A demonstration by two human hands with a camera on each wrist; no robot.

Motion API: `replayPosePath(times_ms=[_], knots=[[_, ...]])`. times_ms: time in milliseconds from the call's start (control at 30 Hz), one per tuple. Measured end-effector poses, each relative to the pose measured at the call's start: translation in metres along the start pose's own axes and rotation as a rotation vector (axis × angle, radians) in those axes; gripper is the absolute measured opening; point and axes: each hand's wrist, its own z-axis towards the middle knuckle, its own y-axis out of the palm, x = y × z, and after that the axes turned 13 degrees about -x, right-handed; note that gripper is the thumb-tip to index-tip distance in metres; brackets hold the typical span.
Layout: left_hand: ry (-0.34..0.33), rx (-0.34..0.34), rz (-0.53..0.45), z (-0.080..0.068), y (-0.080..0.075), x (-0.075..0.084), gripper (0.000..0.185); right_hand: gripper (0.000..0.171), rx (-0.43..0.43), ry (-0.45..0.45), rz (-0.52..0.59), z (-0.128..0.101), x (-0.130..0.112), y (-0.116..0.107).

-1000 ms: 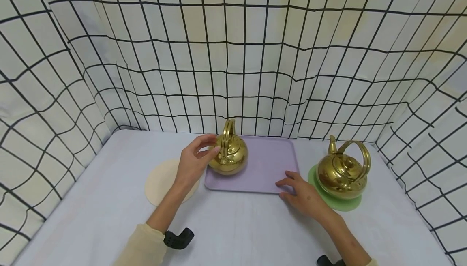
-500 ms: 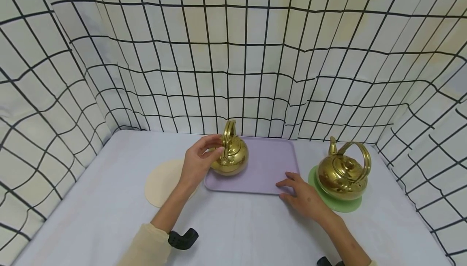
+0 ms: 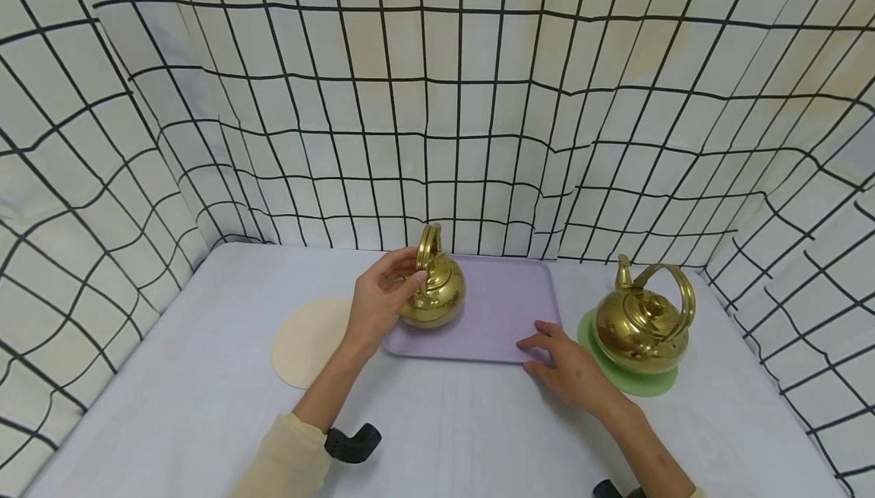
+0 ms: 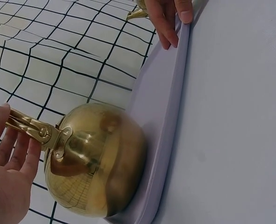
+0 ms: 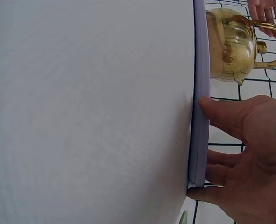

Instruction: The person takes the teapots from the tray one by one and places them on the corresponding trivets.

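A brass kettle [image 3: 437, 301] stands upright on the left part of a lilac tray [image 3: 502, 308]. Beside its raised handle is my left hand [image 3: 383, 297]. In the left wrist view the thumb meets the top of the handle, while the other fingers stretch past its far side without curling round it. At the tray's front right corner, my right hand [image 3: 567, 365] holds the rim, thumb outside the front edge and fingers over the inside. A second brass kettle [image 3: 641, 329] sits on a round green mat [image 3: 625, 382], right of the tray.
On the left, a round cream mat [image 3: 307, 342] lies partly behind my left forearm. Black-grid cloth [image 3: 437, 103] walls the white table [image 3: 444, 422] at the back and both sides.
My left hand has moved a little right, bringing thumb and fingers closer about the kettle's handle. Both kettles, the tray and my right hand stay in place.
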Motion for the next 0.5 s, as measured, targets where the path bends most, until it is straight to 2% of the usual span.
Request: replayPosePath(times_ms=[200, 500], knots=[[-0.033, 0.021, 0.019, -0.0005, 0.0021, 0.0035, 0.041, 0.026, -0.003, 0.006, -0.005, 0.0009, -0.0002, 0.0], [-0.139, 0.039, -0.003, 0.0019, 0.0028, 0.0041, 0.041, 0.026, -0.003, -0.003, -0.003, -0.0001, 0.0006, 0.0006]])
